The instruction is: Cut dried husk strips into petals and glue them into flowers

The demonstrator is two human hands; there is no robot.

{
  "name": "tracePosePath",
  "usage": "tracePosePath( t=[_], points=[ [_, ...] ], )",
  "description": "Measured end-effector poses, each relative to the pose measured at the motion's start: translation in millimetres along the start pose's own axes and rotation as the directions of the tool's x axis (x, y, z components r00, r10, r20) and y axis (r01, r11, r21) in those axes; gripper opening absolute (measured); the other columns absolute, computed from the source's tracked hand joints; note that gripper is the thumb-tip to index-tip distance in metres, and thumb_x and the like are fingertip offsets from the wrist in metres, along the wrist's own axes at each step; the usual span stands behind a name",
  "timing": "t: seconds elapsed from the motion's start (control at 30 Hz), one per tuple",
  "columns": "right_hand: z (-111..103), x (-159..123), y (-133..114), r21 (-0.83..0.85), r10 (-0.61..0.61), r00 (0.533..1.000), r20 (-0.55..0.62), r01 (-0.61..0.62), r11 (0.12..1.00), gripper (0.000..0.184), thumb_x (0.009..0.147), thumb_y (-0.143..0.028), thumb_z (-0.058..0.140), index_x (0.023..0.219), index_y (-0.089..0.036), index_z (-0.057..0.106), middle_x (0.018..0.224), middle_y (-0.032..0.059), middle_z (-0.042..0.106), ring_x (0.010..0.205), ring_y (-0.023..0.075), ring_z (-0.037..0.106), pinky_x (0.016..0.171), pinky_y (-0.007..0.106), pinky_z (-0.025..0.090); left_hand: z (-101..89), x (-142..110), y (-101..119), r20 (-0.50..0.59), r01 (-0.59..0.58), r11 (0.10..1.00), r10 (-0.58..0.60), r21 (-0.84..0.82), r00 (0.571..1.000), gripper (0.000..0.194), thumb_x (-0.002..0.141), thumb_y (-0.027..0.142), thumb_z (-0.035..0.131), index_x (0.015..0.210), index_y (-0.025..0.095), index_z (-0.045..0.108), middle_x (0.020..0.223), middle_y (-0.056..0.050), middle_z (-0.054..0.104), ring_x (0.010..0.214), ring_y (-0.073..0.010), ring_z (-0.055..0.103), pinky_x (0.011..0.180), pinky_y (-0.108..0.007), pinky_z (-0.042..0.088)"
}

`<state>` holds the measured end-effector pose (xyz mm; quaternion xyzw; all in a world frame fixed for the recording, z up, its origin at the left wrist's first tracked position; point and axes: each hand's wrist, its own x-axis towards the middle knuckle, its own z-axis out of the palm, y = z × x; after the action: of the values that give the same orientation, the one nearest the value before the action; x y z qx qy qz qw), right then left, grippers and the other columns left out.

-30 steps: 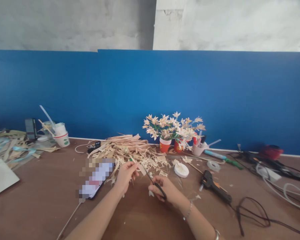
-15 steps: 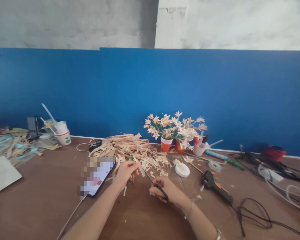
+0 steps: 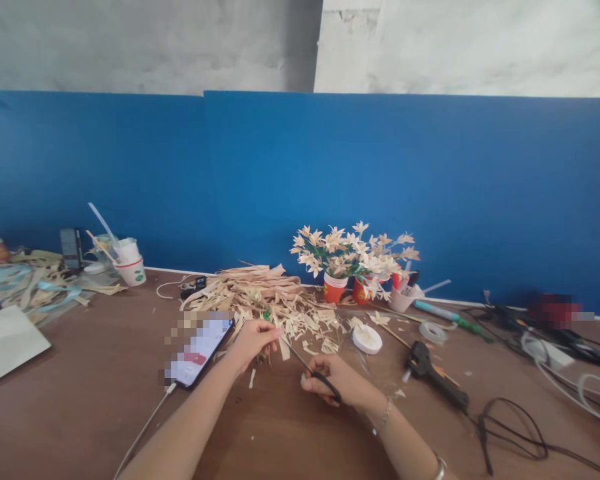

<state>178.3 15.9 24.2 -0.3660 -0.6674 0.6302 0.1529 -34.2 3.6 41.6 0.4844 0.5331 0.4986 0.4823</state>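
Note:
My left hand (image 3: 254,343) is closed in a pinch in front of the pile of pale dried strips (image 3: 260,287). A small pale strip (image 3: 285,349) shows just under its fingertips, partly hidden by them. My right hand (image 3: 337,381) has its fingers through the black handles of a pair of scissors (image 3: 327,385). The blades point up and left, and their tip is at the left fingertips beside the strip. I cannot make out how far apart the blades are.
Left of my hands lies a phone (image 3: 205,353) on a cable. Red cups (image 3: 334,291) of pale flowers (image 3: 355,250) stand behind, with a white round lid (image 3: 367,340) in front. A glue gun (image 3: 435,377), tape roll (image 3: 433,332) and cords lie right. A paper cup (image 3: 131,271) stands left.
The view has shifted slightly. Both hands keep nearly the same pose, and the scissors stay by the left fingertips. A little more of the pale strip shows below them.

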Motion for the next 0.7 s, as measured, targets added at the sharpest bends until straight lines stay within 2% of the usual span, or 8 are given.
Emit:
tracePosePath(
  t=[0.43,0.6,0.7],
  points=[
    [-2.2,-2.8,-6.5,-0.091,0.041,0.999,-0.002,-0.041,0.995,0.037,0.059,-0.042,0.074,0.07,-0.016,0.051,0.041,-0.0105,0.045,0.03,0.0025,0.034,0.028,0.014,0.023,-5.4,4.7,-7.7,0.074,0.043,0.994,-0.05,0.098,0.996,0.029,0.064,0.041,0.067,0.057,0.014,0.061,0.045,0.002,0.057,0.038,-0.0071,0.044,0.041,-0.019,0.032],
    [-3.5,-1.7,-2.9,-0.078,0.045,0.999,-0.002,-0.045,0.996,0.04,0.059,-0.046,0.073,0.072,-0.016,0.051,0.048,-0.0084,0.05,0.034,0.0037,0.041,0.029,0.013,0.031,-5.3,6.1,-8.5,-0.019,0.036,0.993,-0.034,0.113,0.999,0.027,0.064,0.041,0.067,0.061,0.014,0.063,0.052,0.001,0.061,0.037,-0.0062,0.043,0.039,-0.018,0.029],
    [-6.0,-1.6,0.6,-0.102,0.04,0.999,0.008,-0.039,0.994,0.039,0.062,-0.048,0.07,0.075,-0.016,0.051,0.048,-0.0081,0.05,0.036,0.0044,0.044,0.03,0.013,0.033,-5.9,8.6,-9.5,-0.112,0.022,0.997,-0.014,0.07,0.994,0.025,0.062,0.039,0.069,0.061,0.014,0.064,0.055,0.002,0.061,0.042,-0.0083,0.049,0.042,-0.019,0.035]
  ],
)
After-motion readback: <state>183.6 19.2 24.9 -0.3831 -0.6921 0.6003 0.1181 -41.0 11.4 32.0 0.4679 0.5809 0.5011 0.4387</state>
